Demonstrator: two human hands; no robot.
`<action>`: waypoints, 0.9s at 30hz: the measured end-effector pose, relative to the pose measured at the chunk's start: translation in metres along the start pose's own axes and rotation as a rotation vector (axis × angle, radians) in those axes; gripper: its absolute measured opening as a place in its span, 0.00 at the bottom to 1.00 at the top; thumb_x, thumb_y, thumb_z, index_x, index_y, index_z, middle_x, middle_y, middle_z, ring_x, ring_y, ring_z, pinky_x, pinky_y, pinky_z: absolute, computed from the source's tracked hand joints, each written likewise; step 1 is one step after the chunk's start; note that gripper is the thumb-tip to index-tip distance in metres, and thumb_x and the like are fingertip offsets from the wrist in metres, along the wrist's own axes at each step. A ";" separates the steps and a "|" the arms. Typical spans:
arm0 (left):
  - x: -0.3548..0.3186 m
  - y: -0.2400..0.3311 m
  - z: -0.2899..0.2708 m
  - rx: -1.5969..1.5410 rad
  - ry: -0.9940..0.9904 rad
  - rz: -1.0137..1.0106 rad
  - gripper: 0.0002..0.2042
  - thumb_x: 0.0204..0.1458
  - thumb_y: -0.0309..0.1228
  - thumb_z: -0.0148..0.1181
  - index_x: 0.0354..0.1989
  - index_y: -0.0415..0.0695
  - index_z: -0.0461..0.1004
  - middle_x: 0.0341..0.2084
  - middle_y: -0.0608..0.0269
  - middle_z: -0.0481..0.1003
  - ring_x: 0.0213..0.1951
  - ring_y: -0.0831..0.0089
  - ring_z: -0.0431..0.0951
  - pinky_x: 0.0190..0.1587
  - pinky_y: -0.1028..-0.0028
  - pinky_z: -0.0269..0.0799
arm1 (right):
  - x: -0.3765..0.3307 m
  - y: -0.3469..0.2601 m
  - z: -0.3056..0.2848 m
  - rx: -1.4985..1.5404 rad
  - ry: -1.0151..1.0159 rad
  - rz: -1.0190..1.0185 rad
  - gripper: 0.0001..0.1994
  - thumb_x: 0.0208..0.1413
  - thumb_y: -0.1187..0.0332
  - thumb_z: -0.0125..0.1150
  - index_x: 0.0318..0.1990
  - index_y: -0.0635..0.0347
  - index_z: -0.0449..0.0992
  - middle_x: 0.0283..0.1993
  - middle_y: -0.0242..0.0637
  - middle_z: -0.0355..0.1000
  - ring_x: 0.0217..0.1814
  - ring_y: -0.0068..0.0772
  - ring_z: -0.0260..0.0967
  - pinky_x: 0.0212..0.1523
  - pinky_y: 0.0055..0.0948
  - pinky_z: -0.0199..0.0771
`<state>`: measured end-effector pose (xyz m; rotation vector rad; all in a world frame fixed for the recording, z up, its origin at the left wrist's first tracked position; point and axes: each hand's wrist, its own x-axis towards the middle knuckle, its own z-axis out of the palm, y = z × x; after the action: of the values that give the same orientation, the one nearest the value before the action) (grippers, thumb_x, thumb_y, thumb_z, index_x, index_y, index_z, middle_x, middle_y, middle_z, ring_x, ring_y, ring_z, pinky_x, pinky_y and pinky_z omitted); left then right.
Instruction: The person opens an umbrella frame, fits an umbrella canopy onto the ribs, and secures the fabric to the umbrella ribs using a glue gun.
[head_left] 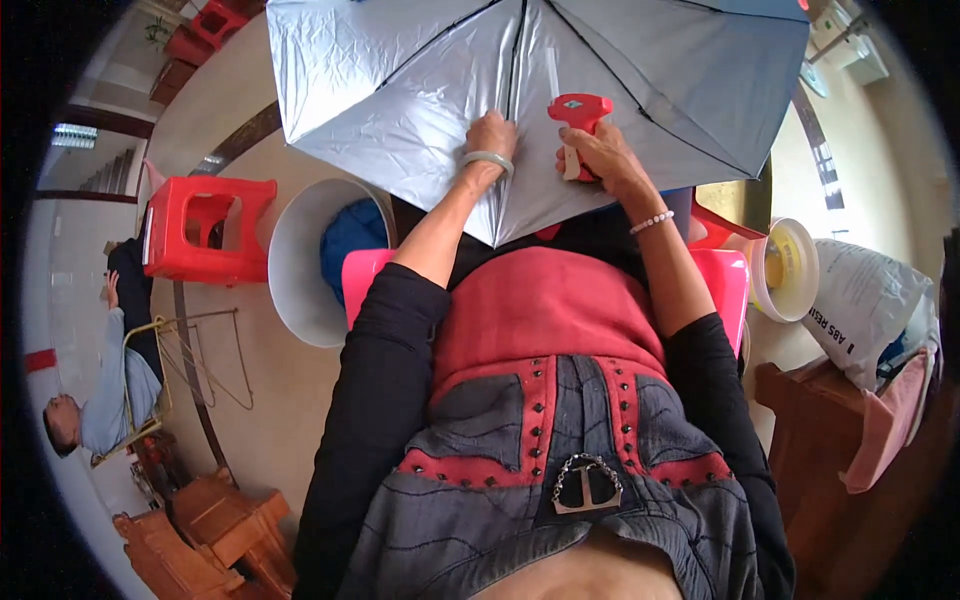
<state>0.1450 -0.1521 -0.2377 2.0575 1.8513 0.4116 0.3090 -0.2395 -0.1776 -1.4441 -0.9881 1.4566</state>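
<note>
Across the pale floor (262, 425) I make out a red stool (172, 225), a white bin (297, 255) and another person (138, 380) to the left, with a white sack (865, 300) near wooden furniture (815, 430) on the right. I see the silver umbrella (420, 105) spread open under the left hand (490, 135), whose fingers curl near a dark rib (515, 75), though I can't tell whether they pinch the fabric. Just right of that rib, the right hand (600, 152) wraps around the red handheld tool (580, 106), over the umbrella.
</note>
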 end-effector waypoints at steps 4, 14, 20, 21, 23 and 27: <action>-0.005 -0.019 0.011 -0.440 0.101 -0.163 0.12 0.42 0.30 0.48 0.32 0.38 0.74 0.31 0.44 0.74 0.37 0.50 0.74 0.41 0.63 0.69 | 0.000 -0.001 0.002 0.017 -0.004 -0.036 0.12 0.50 0.65 0.55 0.35 0.66 0.67 0.26 0.38 0.69 0.23 0.29 0.69 0.24 0.27 0.71; -0.015 -0.019 0.004 -0.433 0.083 -0.119 0.13 0.43 0.28 0.46 0.35 0.40 0.74 0.33 0.45 0.74 0.39 0.53 0.74 0.43 0.63 0.68 | 0.031 0.025 0.046 0.181 0.035 0.069 0.10 0.48 0.71 0.52 0.38 0.66 0.66 0.26 0.41 0.68 0.24 0.36 0.69 0.23 0.32 0.72; -0.020 -0.014 -0.007 -0.335 0.037 -0.098 0.13 0.43 0.28 0.46 0.36 0.41 0.74 0.33 0.45 0.73 0.40 0.53 0.74 0.44 0.64 0.68 | 0.021 0.020 0.060 0.119 0.048 0.136 0.10 0.47 0.72 0.52 0.37 0.67 0.66 0.26 0.42 0.69 0.24 0.38 0.69 0.23 0.35 0.72; -0.020 -0.013 -0.009 -0.330 0.035 -0.102 0.13 0.43 0.28 0.46 0.36 0.41 0.74 0.34 0.45 0.73 0.40 0.53 0.74 0.44 0.64 0.68 | 0.017 0.016 0.061 0.119 0.046 0.171 0.10 0.47 0.72 0.52 0.37 0.67 0.66 0.26 0.42 0.69 0.24 0.38 0.69 0.23 0.35 0.72; -0.021 -0.012 -0.009 -0.319 0.029 -0.107 0.13 0.43 0.28 0.46 0.36 0.41 0.74 0.34 0.45 0.73 0.41 0.53 0.73 0.44 0.64 0.68 | 0.022 0.024 0.062 0.104 0.055 0.158 0.10 0.46 0.71 0.52 0.35 0.68 0.67 0.26 0.43 0.69 0.25 0.38 0.70 0.24 0.34 0.72; -0.019 -0.012 -0.008 -0.365 0.034 -0.103 0.13 0.44 0.28 0.46 0.36 0.40 0.74 0.34 0.45 0.73 0.40 0.53 0.73 0.44 0.64 0.68 | 0.022 0.033 0.058 0.247 0.048 0.174 0.10 0.45 0.71 0.51 0.33 0.70 0.68 0.28 0.44 0.69 0.29 0.39 0.70 0.26 0.34 0.73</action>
<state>0.1288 -0.1693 -0.2358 1.7145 1.7390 0.7020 0.2499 -0.2283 -0.2143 -1.4021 -0.6405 1.5993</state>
